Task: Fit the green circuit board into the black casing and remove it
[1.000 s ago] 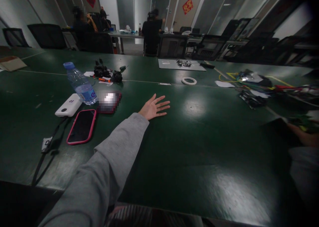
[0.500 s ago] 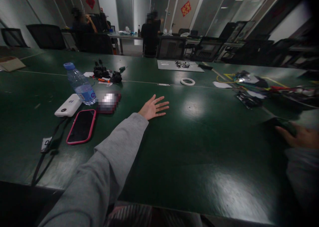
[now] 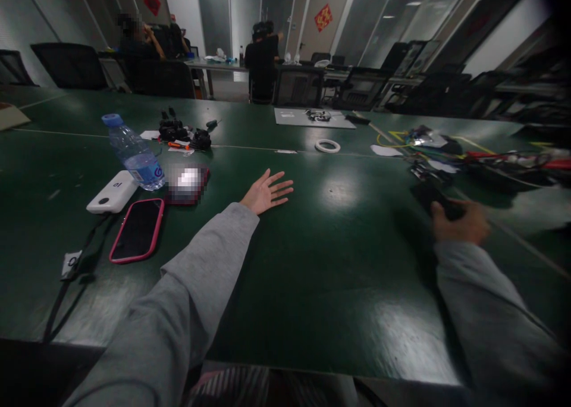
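My right hand is closed around a dark object at 2 o'clock on the desk, its long axis running toward 11. My left hand lies open and flat at 12. 0.5 s ago, the right hand sat farther right.

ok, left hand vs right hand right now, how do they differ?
The left hand lies flat and open on the green table, fingers spread; the right hand is curled around a dark object. The left hand holds nothing and is sharp in the picture; the right hand is blurred. The left hand is near the middle of the table, the right hand out by the cable clutter. Both arms wear grey sleeves.
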`<state>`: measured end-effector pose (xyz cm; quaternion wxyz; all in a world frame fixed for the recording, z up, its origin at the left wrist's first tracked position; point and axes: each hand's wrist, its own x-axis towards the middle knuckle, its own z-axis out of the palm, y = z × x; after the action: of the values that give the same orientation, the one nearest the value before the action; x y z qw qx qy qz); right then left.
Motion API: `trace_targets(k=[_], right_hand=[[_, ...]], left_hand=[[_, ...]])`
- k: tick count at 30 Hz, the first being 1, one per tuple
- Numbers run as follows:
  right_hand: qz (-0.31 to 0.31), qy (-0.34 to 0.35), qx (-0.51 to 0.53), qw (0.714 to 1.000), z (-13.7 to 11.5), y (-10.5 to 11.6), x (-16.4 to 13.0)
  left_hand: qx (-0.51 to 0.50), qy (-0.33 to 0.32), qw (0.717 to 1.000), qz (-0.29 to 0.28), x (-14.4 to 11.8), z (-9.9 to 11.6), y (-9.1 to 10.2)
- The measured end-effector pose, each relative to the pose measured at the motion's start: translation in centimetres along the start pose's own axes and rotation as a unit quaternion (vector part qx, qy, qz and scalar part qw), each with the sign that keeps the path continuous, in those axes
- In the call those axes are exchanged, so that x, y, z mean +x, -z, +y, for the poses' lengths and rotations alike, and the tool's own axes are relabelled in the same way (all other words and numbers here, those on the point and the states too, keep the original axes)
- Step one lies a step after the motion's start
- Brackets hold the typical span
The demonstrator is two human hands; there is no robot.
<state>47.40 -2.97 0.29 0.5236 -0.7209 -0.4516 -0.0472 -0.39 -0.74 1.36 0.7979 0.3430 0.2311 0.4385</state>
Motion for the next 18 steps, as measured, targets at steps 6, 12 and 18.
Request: trace_targets(k=[6, 12, 18], right_hand=[[-0.273, -0.163, 0.411, 0.854, -13.8, -8.2, -10.6], [-0.411, -0.382, 0.556, 0.613, -22.5, -12.7, -17.5], [-0.442, -0.413, 0.571, 0.555, -22.1, -14.0, -18.1]], left_hand=[[0.013, -0.027, 0.998, 0.055, 0.3, -0.6, 0.2], [0.050, -0.077, 0.993, 0.075, 0.9, -1.4, 0.2], [0.095, -0.143, 0.977, 0.128, 1.5, -1.6, 0.6]])
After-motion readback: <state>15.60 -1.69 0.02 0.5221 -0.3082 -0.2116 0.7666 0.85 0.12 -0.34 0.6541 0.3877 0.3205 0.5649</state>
